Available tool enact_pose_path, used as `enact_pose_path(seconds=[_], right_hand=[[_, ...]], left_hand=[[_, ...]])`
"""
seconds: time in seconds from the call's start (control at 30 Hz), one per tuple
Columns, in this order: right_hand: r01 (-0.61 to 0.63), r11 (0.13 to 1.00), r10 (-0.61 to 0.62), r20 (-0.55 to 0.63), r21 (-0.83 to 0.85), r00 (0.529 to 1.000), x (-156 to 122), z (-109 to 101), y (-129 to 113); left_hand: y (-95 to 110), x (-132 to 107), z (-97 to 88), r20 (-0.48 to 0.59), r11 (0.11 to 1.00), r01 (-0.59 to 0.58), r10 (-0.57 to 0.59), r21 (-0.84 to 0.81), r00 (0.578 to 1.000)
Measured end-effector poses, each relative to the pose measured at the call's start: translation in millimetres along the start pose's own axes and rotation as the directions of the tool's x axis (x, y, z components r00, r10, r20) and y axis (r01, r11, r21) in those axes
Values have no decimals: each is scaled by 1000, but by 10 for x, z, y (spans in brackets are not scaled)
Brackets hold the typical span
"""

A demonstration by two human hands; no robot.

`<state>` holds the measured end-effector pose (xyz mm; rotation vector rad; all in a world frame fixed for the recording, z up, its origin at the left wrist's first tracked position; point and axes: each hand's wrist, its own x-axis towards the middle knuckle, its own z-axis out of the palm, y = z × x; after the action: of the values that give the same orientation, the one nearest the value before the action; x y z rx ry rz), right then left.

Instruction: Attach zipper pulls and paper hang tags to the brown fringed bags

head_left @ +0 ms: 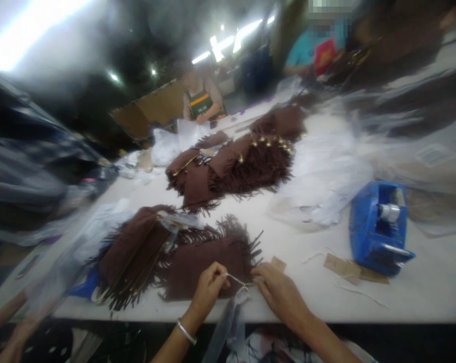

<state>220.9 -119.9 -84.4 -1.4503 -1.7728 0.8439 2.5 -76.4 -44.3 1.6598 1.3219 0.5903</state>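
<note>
The left hand (208, 286) and right hand (276, 290) are raised at the near edge of the white counter (311, 252). The fingers of both hands are pinched closed, each on a portion of white string (233, 278), which spans the gap between them. A clear plastic strip (231, 322) hangs from the string, below the counter edge. The left wrist bears a silver-coloured bangle (186, 331).

Directly beyond the hands, a brown fringed fabric piece (208, 257) lies flat on the counter. To its left, and close against it, is a stack of brown fringed pieces (131, 252). Farther back lies a heap of brown fringed pieces (231, 169) with gold-coloured trim (271, 143).

A small kraft tag (278, 263) is partly visible behind the right hand. To the right, further kraft tags (341, 267) lie beside a blue tape dispenser (377, 227). Crumpled translucent plastic (322, 176) occupies the counter behind.

At lower left, a co-worker's hand (25, 327) is at a clear plastic bag (48, 287); blur prevents confirmation of its grip. Across the counter is a person in a green apron (201, 106).
</note>
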Motion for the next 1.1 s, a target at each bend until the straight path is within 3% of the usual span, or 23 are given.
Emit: enact_pose_path(seconds=[0.1, 0.3, 0.4, 0.47, 0.53, 0.63, 0.7, 0.77, 0.97, 1.1], right_hand=[[15, 1000, -16, 19, 10, 1000, 89, 17, -94], [41, 999, -38, 121, -20, 992, 306, 144, -305], [-19, 1000, 16, 111, 24, 994, 359, 146, -310], [-94, 986, 79, 105, 141, 991, 375, 141, -278], [-190, 934, 156, 133, 304, 979, 383, 156, -233], [-338, 783, 257, 222, 522, 940, 383, 209, -182], [-383, 720, 292, 247, 578, 924, 378, 231, -175], [-375, 737, 311, 210, 562, 927, 370, 221, -188], [-271, 904, 255, 91, 330, 963, 323, 102, -228], [-132, 991, 133, -60, 14, 989, 262, 112, -215]], left_hand=[[-12, -2, -44, -30, 985, 34, -40, -170, 999], [90, 60, -55, -30, 954, -4, -5, -301, 1000], [59, 74, -14, -108, 917, 21, -70, -399, 992], [14, 53, 49, -133, 869, 65, -149, -490, 980], [-16, 15, 138, -82, 829, 116, -191, -547, 978], [0, -29, 271, 25, 825, 162, -177, -542, 984], [27, -29, 329, 16, 834, 166, -185, -527, 983], [32, -9, 355, -29, 846, 165, -207, -507, 978], [-55, 15, 320, -44, 851, 157, -207, -501, 977], [-26, -27, 255, 4, 774, 164, -205, -611, 979]])
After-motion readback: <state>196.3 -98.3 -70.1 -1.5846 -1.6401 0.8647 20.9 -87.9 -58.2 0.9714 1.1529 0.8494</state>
